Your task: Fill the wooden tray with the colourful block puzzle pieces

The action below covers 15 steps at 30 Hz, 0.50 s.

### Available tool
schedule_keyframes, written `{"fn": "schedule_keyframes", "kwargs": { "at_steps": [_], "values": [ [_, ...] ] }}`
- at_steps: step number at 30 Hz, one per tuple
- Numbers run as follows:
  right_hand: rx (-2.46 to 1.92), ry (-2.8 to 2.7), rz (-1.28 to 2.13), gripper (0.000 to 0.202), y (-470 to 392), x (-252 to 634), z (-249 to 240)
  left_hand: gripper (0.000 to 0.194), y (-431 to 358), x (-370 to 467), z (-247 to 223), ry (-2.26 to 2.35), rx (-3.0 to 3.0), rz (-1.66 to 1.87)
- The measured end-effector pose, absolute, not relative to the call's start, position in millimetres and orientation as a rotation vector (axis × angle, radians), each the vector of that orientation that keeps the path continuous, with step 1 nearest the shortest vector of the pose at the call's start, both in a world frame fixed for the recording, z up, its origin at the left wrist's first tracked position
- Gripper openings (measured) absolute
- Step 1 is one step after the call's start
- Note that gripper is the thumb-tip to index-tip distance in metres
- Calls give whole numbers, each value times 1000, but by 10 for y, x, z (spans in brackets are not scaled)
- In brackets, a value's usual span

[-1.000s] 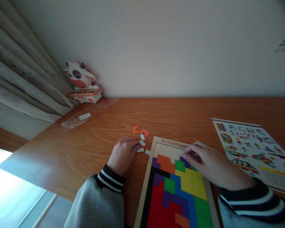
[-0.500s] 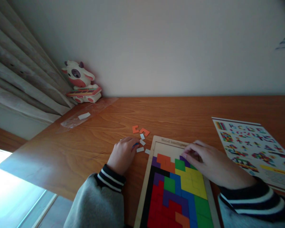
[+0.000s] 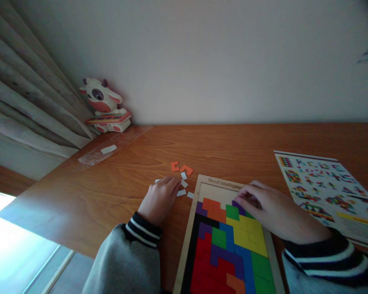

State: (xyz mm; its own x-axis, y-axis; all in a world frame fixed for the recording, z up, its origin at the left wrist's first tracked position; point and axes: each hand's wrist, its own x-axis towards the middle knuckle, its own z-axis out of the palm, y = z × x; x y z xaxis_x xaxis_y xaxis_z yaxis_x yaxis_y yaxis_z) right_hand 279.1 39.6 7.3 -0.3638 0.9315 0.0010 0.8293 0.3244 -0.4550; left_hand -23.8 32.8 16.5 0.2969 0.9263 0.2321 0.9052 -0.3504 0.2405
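Observation:
A wooden puzzle board (image 3: 187, 241) lies in front of me, much of it covered with coloured block-shaped pieces; bare wood shows along its top. My right hand (image 3: 259, 202) rests over the board's upper right, fingers curled, the fingertips on a purple puzzle piece (image 3: 239, 208). Beside that piece sits a green puzzle piece (image 3: 232, 212). Left of the board, my left hand (image 3: 161, 200) is on the table with its fingers bent down together; whatever is under them is hidden. Small white pieces (image 3: 181, 192) lie by its fingertips, and two orange puzzle pieces (image 3: 187, 169) lie just beyond.
A printed pattern sheet (image 3: 322, 183) lies right of the board. A cow toy with a keyboard (image 3: 106, 108) stands at the back left, near the curtain (image 3: 33, 90). A clear plastic wrapper (image 3: 93, 158) lies before it. The wooden table (image 3: 221, 143) meets the wall behind.
My left hand's fingers have shifted slightly; the bit of blue at their tips is now hidden, and a white piece shows at the hand's left. My right hand stays in place.

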Motion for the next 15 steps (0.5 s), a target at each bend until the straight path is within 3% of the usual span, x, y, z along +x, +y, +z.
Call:
{"fn": "schedule_keyframes", "kwargs": {
  "at_steps": [10,15],
  "values": [
    [-1561,-2328,527,24,394,2807,55,19,332,-236,138,1598,2409,837],
    [-1519,-2233,450,22,368,2713,183,16,256,-15,185,1384,1923,1220]
  ]
}}
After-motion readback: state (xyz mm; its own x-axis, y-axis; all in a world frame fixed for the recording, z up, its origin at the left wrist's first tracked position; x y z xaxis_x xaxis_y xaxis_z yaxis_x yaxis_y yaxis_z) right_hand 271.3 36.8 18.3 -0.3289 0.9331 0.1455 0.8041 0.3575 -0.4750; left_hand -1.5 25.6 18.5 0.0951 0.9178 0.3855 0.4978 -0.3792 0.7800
